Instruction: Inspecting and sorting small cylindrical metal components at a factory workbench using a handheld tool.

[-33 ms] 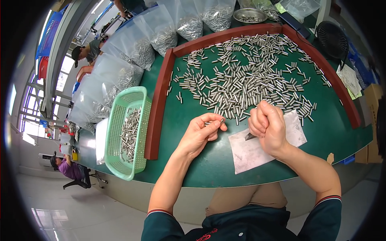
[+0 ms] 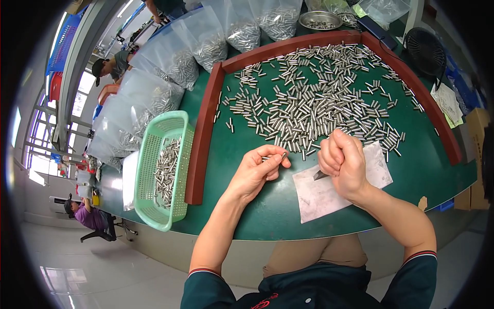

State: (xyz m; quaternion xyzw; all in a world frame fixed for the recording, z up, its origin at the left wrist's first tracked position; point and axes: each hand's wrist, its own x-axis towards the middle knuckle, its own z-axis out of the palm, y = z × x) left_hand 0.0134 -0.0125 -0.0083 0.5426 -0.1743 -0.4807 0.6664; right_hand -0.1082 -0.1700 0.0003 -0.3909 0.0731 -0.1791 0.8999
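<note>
My left hand (image 2: pixel 260 172) pinches a short metal pin (image 2: pixel 284 155) between thumb and fingertips, just in front of the pile. To its right my right hand (image 2: pixel 343 162) is closed in a fist around a tool with a dark, flat tip (image 2: pixel 319 175); the rest of the tool is hidden in my palm. Under that fist lies a smudged white cloth or paper sheet (image 2: pixel 314 203). Beyond both hands a wide heap of loose metal pins (image 2: pixel 319 108) spreads over the green tabletop (image 2: pixel 247 219).
A dark red wooden frame (image 2: pixel 201 149) borders the heap. Left of it stands a light green basket (image 2: pixel 165 222) partly filled with pins. Clear bags of pins (image 2: pixel 208 49), a metal bowl (image 2: pixel 320 20) and a black fan (image 2: pixel 424 51) line the far edges. Other people are at left.
</note>
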